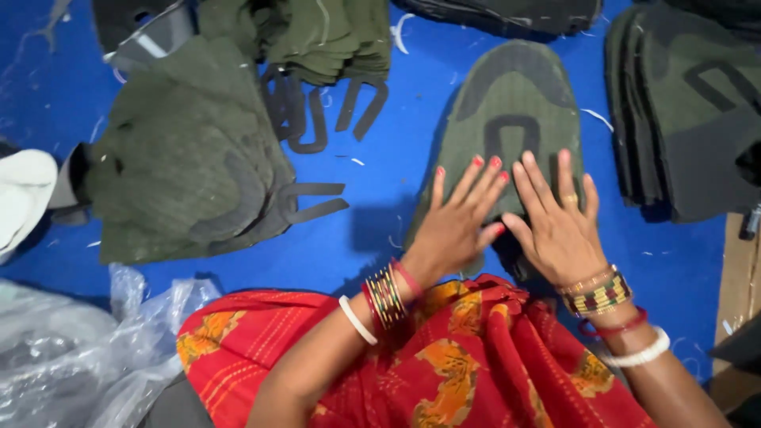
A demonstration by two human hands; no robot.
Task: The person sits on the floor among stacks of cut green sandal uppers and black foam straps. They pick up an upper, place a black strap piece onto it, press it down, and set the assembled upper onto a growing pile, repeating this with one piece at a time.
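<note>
Flat, left hand point(456, 226), right hand point(555, 222) pressing green shoe upper point(515, 95), blue table point(380, 230)

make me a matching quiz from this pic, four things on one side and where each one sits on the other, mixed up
Things
1. hands
2. plastic bag
3. black U-shaped strips
4. white object

Places
A. far left edge
B. flat on the green shoe upper
C. bottom left corner
D. on the blue surface, top centre, beside the green stacks

Pairs: 1-B, 2-C, 3-D, 4-A
</note>
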